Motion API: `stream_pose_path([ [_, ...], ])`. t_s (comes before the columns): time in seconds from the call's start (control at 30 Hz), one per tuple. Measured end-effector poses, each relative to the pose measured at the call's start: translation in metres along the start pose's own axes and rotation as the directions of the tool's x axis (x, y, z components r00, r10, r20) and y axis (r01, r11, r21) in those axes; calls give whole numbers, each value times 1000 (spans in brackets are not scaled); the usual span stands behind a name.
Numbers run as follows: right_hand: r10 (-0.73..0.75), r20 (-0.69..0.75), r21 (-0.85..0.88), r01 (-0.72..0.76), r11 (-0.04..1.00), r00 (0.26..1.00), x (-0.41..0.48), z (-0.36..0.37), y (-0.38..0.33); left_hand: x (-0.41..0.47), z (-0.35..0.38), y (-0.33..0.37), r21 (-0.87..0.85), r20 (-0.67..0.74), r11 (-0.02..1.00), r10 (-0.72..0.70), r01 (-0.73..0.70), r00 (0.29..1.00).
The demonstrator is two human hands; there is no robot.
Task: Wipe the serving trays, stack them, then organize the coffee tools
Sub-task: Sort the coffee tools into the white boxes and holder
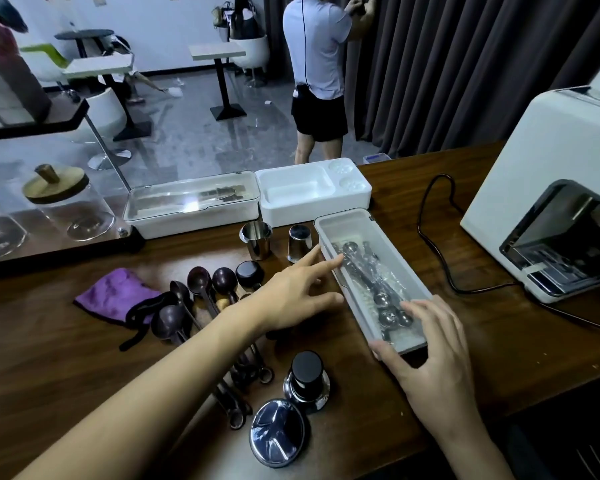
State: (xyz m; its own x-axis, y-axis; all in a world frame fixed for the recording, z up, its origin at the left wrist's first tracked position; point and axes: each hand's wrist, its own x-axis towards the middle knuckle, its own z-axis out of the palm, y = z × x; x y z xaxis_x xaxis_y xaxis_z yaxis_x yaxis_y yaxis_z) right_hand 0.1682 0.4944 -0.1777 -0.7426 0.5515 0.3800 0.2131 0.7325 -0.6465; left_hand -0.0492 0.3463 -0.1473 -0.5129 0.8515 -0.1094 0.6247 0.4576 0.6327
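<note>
Now the left hand (pixel 291 292), fingers straight, touches the translucent grey plastic box (pixel 343 220) of steel spoons (pixel 381 299), its near end gripped by the right hand (pixel 433 348).

Metal scoops (pixel 381 299) lie in the long box (pixel 347 228); wooden scoops (pixel 198 280) left of it, steel cups (pixel 256 239) behind, probably a tamper (pixel 306 379) before.

Head camera looks forward and down, close over the table (pixel 49 358); edges seemingly lens-warped.
</note>
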Motion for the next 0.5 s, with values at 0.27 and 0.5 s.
stream_pose_path([
  [0.27, 254, 46, -15, -254, 967, 966, 0, -24, 18, -2, 11, 9, -47, -130, 999, -3, -3, 991],
  [0.5, 305, 29, 87, -306, 948, 952, -17, -41, 24, 0, 9, 0, -180, -195, 982, -90, 55, 977],
])
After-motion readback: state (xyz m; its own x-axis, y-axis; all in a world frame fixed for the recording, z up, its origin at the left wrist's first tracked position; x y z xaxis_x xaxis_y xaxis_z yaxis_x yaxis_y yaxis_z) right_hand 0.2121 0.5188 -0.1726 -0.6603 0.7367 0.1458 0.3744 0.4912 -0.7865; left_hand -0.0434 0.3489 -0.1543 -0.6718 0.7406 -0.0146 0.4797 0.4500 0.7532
